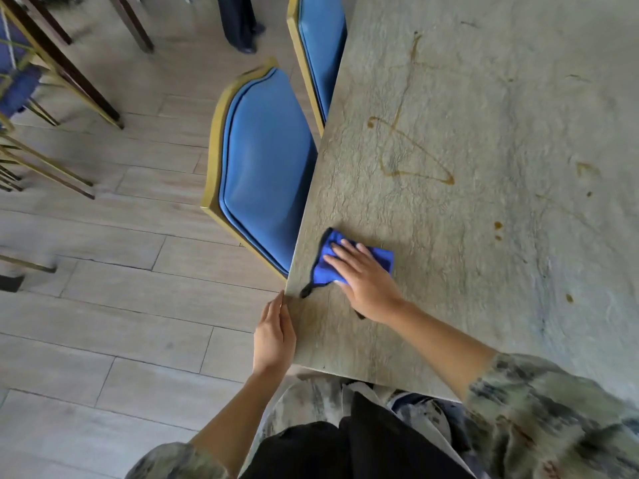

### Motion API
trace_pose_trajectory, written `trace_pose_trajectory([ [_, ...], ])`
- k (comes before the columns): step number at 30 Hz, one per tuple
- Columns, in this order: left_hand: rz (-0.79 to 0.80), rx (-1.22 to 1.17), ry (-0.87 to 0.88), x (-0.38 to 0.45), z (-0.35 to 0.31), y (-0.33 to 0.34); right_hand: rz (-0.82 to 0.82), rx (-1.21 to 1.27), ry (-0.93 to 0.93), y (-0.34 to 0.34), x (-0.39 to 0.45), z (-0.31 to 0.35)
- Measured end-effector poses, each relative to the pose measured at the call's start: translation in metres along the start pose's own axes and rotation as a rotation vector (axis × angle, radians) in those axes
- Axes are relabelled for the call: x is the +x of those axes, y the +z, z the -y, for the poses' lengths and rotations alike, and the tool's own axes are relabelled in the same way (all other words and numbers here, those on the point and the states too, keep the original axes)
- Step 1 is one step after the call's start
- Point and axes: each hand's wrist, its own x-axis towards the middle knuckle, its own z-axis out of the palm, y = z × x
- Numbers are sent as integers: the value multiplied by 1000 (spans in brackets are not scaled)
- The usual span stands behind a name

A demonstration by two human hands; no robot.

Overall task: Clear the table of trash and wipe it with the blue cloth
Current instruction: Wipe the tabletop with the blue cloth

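Observation:
The blue cloth (328, 264) lies folded on the pale stone-look table (484, 236), close to its left edge. My right hand (366, 281) presses flat on the cloth with fingers spread, covering its right half. My left hand (275, 335) rests against the table's left edge near the corner, fingers together, holding nothing that I can see. Brown sauce lines (411, 153) and several small brown drops (498, 226) mark the tabletop beyond the cloth. No trash is visible on the table.
Two blue padded chairs with gold frames (262, 167) (320, 46) are tucked against the table's left side. Another person's dark trouser leg (238, 22) stands at the top. More chair and table legs (52, 81) fill the far left over light wood flooring.

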Motion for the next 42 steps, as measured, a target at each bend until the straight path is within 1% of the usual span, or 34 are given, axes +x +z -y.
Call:
trace_pose_trajectory([
  [2, 62, -22, -14, -13, 2, -4, -17, -23, 122, -7, -11, -18],
  [4, 129, -57, -24, -20, 3, -8, -33, -41, 289, -10, -8, -22],
  [6, 193, -82, -21, -22, 8, -14, -49, -55, 440, -8, 3, -8],
  [8, 248, -70, 14, -19, 15, -20, -35, -52, 536, -2, 15, 17],
  [10, 298, -12, 64, -18, 23, -28, -6, -51, 520, 6, 20, 44],
  [13, 372, 129, 136, -19, 37, -42, 16, -40, 381, 20, 10, 85],
  [15, 384, 199, 185, -20, 43, -50, 49, -55, 270, 25, -10, 106],
  [18, 358, 248, 283, -19, 48, -59, 95, -102, 108, 26, -55, 111],
  [20, 366, 283, 314, -18, 47, -64, 108, -84, 85, 19, -89, 96],
  [22, 383, 330, 344, -14, 46, -66, 86, -63, 195, 8, -117, 70],
  [25, 408, 363, 389, -10, 42, -66, -13, -23, 547, -9, -131, 38],
  [27, 417, 362, 423, -7, 37, -64, -44, -28, 744, -10, -116, 44],
  [28, 419, 356, 436, -5, 34, -62, -53, -34, 800, -6, -104, 53],
  [29, 418, 350, 443, -3, 31, -60, -62, -33, 823, -1, -91, 65],
  [30, 408, 341, 451, -1, 27, -58, -66, -28, 806, 5, -80, 78],
  [33, 371, 295, 472, 7, 17, -49, -30, -21, 648, 20, -62, 113],
  [37, 388, 261, 498, 14, 7, -37, -33, -11, 541, 24, -89, 128],
  [39, 408, 260, 521, 16, 5, -31, -63, -18, 568, 21, -110, 120],
  [42, 441, 268, 549, 15, -2, -21, -94, -36, 715, 11, -121, 93],
])
